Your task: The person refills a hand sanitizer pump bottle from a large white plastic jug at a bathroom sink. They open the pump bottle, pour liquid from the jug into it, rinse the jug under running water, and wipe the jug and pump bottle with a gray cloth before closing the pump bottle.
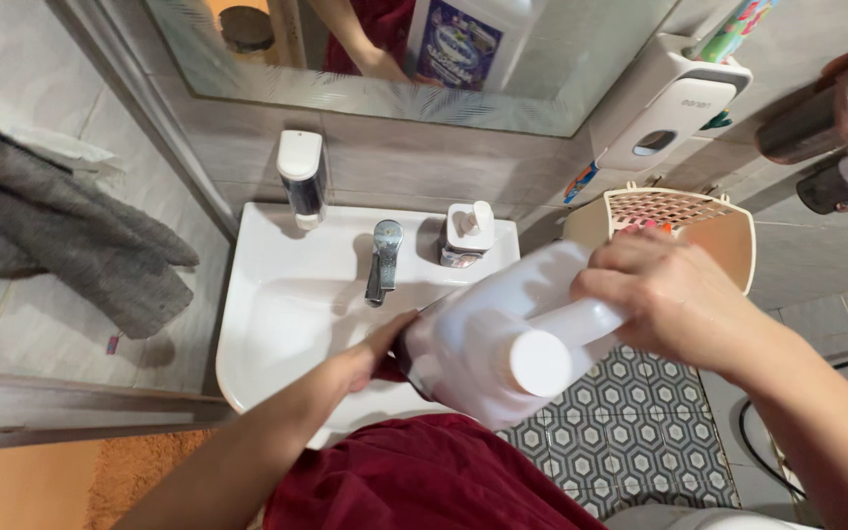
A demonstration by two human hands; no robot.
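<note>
While both hands, left (370, 355) and right (664, 294), hold the big white plastic jug (493, 339) over the white ceramic sink (287, 304), at six o'clock from the chrome faucet (383, 257), it may slip, being heavy.

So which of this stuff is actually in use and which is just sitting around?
In use:
- white jug, lying tilted
- right hand on its handle
- left hand under its base
- sink

Sitting around:
- tap
- soap dispenser
- pump bottle
- grey towel
- beige basket
</note>
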